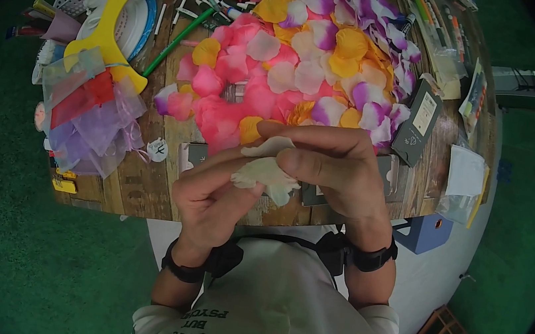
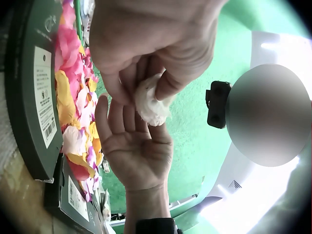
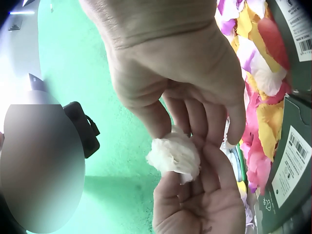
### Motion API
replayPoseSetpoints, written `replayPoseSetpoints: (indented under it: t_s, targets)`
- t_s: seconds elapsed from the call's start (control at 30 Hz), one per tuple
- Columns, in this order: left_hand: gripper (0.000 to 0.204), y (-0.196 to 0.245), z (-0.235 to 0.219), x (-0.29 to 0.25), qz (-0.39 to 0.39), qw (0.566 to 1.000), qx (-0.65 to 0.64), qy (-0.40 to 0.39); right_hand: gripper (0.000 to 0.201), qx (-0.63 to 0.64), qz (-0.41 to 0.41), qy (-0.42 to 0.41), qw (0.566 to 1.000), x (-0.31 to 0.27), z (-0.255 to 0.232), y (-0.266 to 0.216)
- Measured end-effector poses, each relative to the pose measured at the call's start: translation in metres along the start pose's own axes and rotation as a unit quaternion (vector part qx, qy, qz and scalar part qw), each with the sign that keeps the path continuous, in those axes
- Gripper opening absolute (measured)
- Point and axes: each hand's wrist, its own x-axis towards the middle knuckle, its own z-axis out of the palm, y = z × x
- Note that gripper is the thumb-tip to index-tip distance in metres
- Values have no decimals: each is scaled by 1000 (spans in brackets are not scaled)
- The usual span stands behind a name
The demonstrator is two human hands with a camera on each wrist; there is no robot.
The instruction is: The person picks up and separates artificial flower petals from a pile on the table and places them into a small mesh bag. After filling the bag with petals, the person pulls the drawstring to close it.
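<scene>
Both hands meet over the near edge of the table, around a small bunch of white artificial petals. My left hand pinches the bunch between thumb and fingers. From the other side my right hand holds it too, its thumb pressed on the upper petal. In the left wrist view the petals look cupped and layered, with the palm of the right hand facing the camera. Ruffled edges of the petals show in the right wrist view, between the two thumbs and the fingers.
A large heap of pink, orange, white and purple petals covers the table's middle. Dark boxes lie beside it. At left are a yellow handle-shaped piece, mesh bags and a green stick. Pens lie far right.
</scene>
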Motion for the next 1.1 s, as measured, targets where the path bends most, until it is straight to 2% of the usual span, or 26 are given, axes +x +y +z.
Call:
replayPoseSetpoints:
  t_s: [0.13,0.2,0.23,0.3,0.33,0.37,0.4,0.47,0.5,0.57,0.6,0.67,0.8,0.87,0.9,0.97,1.1]
  targets:
    - [28,-1,1,-1,-1,1000,7,-11,25,62,-10,8,998,0,0,2]
    - [25,-1,8,0,-39,996,-72,32,24,102,-37,66,992,0,5,5]
    - [25,0,10,1,-39,996,-71,34,24,102,-36,64,992,-1,6,2]
    - [23,4,12,3,-128,981,-109,99,23,70,-132,175,973,-4,6,-6]
    - [23,6,10,4,-127,981,-108,103,22,25,-168,177,969,-7,2,-9]
    - [23,8,8,5,-154,978,-96,105,22,24,-166,174,970,-12,1,-12]
    - [22,8,7,6,-180,974,-85,104,23,-78,-186,114,973,-16,1,-17]
    - [23,8,9,6,-170,977,-83,94,21,-279,-217,19,935,-18,4,-25]
    - [23,8,9,6,-162,980,-77,85,21,-280,-216,21,935,-15,9,-21]
    - [23,2,11,3,-150,982,-76,85,18,-452,-309,47,835,-7,18,-9]
    - [22,0,12,1,-136,984,-74,86,18,-451,-309,46,836,-5,18,-4]
    - [23,3,13,1,-147,981,-90,85,15,-484,-346,96,798,-2,16,6]
    - [23,8,13,3,-177,972,-133,79,16,-459,-359,124,803,-3,18,16]
    - [23,8,11,2,-178,971,-141,71,21,-405,-295,138,854,-6,21,15]
    - [23,8,10,2,-177,971,-148,64,21,-406,-296,137,854,-7,22,15]
    - [24,9,10,2,-176,970,-153,64,28,-348,-249,146,892,-7,21,16]
    - [25,7,6,2,-189,969,-158,37,29,-302,-199,146,921,-6,19,19]
